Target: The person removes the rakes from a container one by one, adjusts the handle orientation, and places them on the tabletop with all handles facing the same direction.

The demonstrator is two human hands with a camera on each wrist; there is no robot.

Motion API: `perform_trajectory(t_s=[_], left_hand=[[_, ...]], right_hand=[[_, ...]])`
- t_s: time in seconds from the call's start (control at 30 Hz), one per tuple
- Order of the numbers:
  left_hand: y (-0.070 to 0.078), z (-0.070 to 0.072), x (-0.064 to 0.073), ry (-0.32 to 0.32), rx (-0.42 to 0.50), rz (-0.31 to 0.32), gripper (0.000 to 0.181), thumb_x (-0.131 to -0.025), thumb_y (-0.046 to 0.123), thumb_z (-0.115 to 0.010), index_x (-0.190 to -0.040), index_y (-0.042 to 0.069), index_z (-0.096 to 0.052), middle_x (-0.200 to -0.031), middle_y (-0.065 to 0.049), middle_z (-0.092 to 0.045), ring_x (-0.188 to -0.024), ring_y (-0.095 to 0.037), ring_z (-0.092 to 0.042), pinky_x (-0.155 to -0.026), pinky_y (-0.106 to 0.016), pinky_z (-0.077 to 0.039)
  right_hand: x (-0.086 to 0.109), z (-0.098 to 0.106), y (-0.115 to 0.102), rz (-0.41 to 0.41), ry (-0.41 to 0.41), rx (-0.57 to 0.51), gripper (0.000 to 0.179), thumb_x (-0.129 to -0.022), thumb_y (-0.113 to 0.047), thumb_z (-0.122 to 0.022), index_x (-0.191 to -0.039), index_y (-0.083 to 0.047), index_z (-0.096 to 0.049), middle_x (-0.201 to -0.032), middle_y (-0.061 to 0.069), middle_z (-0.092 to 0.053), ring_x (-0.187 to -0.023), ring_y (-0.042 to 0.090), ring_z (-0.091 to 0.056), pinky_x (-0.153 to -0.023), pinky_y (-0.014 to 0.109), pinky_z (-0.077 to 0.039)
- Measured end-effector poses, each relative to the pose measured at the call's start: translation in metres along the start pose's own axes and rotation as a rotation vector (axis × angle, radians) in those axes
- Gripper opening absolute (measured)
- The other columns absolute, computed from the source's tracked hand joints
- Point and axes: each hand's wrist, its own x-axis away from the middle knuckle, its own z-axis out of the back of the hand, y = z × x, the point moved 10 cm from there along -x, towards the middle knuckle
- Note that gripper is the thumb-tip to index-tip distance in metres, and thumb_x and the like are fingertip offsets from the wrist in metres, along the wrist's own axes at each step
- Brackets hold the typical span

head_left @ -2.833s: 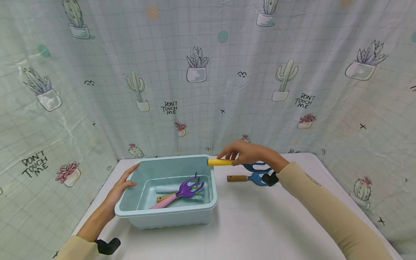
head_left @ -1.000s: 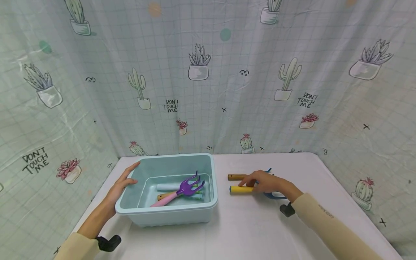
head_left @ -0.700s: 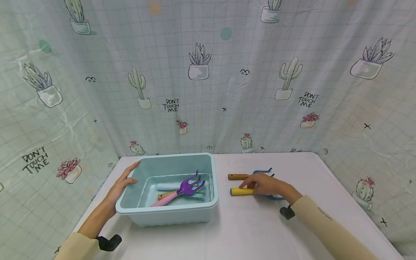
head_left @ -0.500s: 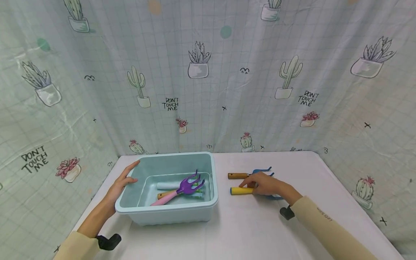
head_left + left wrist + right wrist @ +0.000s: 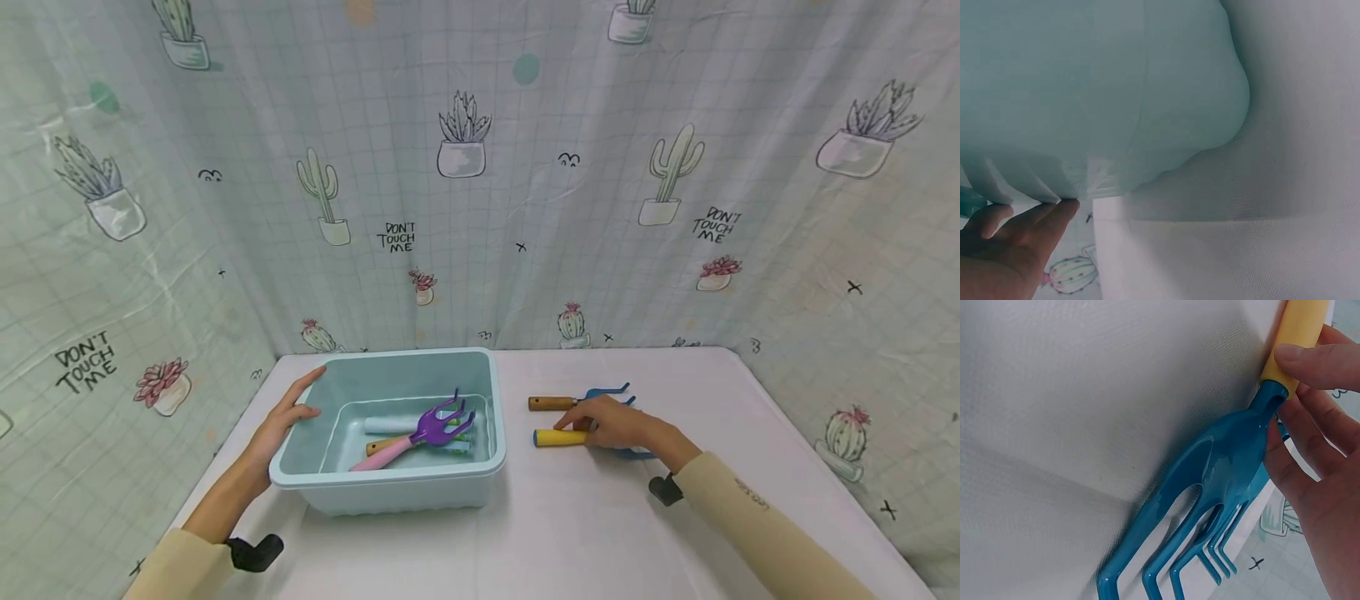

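My left hand grips the left rim of a pale blue plastic bin, thumb over the edge; in the left wrist view its fingers lie against the outer wall. To the right of the bin, my right hand holds a blue hand rake with a yellow handle, low at the table. The right wrist view shows the thumb on the handle near its collar, with the blue rake head and bent tines pointing away. Just behind lies a second blue rake with a wooden handle, partly hidden by the hand.
Inside the bin, a purple rake with a pink handle lies across a pale blue handle and a wooden-handled tool. A patterned curtain rises behind and beside the white table.
The right hand has carried the yellow-handled rake from above the bin's right rim down to the table, in front of the wooden-handled one. The left hand stays on the rim.
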Motion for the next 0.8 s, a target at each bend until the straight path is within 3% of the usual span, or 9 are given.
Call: perform_trajectory(t_s=[0.23, 0.5, 0.8], left_hand=[[0.0, 0.001, 0.0, 0.008, 0.004, 0.008, 0.075, -0.103, 0.012, -0.04, -0.167, 0.037, -0.009, -0.176, -0.007, 0.005, -0.159, -0.048, -0.008, -0.12, -0.068, -0.026], [0.001, 0.002, -0.001, 0.012, 0.002, 0.011, 0.076, -0.102, 0.012, -0.041, -0.167, 0.036, -0.009, -0.176, -0.008, 0.006, -0.159, -0.049, -0.007, -0.12, -0.068, -0.025], [-0.001, -0.001, -0.001, 0.007, 0.032, 0.022, 0.081, -0.101, 0.011, -0.041, -0.166, 0.038, -0.001, -0.176, -0.004, 0.01, -0.16, -0.049, -0.003, -0.12, -0.073, -0.02]], right_hand=[[-0.002, 0.002, -0.001, -0.004, -0.011, 0.017, 0.051, -0.085, 0.008, -0.07, -0.124, -0.024, -0.076, -0.109, -0.007, -0.073, -0.097, 0.011, -0.065, -0.088, 0.033, -0.058], [-0.002, 0.005, 0.003, -0.081, -0.025, -0.03, 0.044, -0.088, -0.002, -0.074, -0.129, -0.018, -0.072, -0.106, -0.005, -0.073, -0.098, 0.014, -0.065, -0.087, 0.033, -0.056], [-0.004, 0.024, 0.006, -0.012, 0.012, -0.041, 0.039, -0.091, -0.002, -0.072, -0.129, -0.01, -0.071, -0.112, 0.006, -0.075, -0.095, 0.012, -0.067, -0.082, 0.027, -0.057]])
